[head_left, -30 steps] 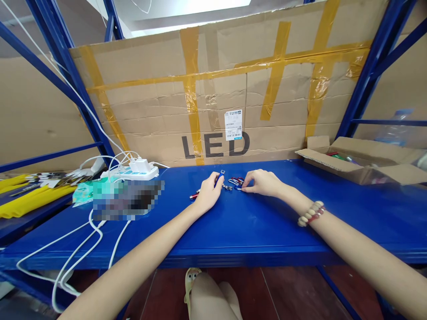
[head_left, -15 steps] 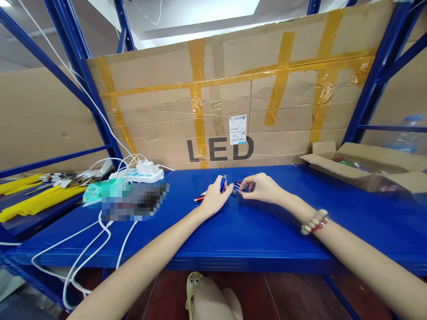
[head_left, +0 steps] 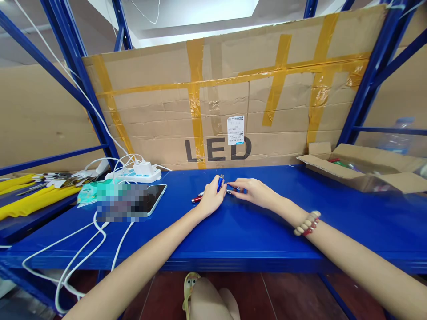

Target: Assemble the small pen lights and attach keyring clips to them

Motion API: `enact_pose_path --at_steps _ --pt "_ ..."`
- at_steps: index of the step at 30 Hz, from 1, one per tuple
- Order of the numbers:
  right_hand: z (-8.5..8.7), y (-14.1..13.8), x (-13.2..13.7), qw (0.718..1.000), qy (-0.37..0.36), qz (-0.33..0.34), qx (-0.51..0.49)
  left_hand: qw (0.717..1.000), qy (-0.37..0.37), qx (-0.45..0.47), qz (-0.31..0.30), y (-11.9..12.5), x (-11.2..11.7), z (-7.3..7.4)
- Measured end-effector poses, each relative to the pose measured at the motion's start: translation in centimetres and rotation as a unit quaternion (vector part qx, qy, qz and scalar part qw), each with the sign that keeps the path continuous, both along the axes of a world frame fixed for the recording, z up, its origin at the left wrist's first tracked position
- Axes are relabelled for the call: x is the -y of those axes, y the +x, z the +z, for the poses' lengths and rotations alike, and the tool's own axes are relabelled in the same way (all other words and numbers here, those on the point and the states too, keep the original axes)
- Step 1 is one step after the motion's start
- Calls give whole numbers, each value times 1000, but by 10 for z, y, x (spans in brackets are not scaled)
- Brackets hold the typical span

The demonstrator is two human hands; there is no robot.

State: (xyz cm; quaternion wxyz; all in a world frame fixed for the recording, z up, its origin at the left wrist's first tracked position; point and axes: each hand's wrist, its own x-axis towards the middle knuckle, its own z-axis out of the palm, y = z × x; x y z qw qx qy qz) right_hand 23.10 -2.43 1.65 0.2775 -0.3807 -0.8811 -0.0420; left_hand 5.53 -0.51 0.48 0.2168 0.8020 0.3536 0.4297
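My left hand point(head_left: 211, 198) is closed around a blue pen point(head_left: 220, 182) held upright, its top end showing above the fingers. Just to the right, my right hand point(head_left: 255, 192) is pinched, with a small thin piece at its fingertips that is too small to make out. The fingertips of both hands nearly meet. A red pen point(head_left: 196, 199) lies on the blue table, partly hidden behind my left hand. Other small blue and red shiny pieces show around the right fingers, mostly covered by them.
A phone point(head_left: 156, 198), partly blurred out, lies at the left near white cables and a power strip point(head_left: 147, 176). An open cardboard box point(head_left: 360, 175) with small items stands at the right. A taped cardboard sheet point(head_left: 160, 120) closes off the back of the blue table point(head_left: 267, 235).
My right hand has moved left, its fingertips now close to the left hand. The left hand keeps hold of the blue pen. The view has shifted slightly.
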Motion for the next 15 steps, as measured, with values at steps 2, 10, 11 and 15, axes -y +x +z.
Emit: enact_pose_path --at_steps 2,10,11,15 --pt "-2 -1 1 998 28 -15 54 1000 7 -6 7 0 -1 -2" --pt "-9 0 -1 995 58 -4 77 1000 25 -11 -13 -1 1 -1" --pt "-9 0 -1 996 55 0 70 999 26 -15 -13 -1 1 -1" --pt "-10 -1 -1 998 36 15 47 999 30 -24 -23 -2 2 0"
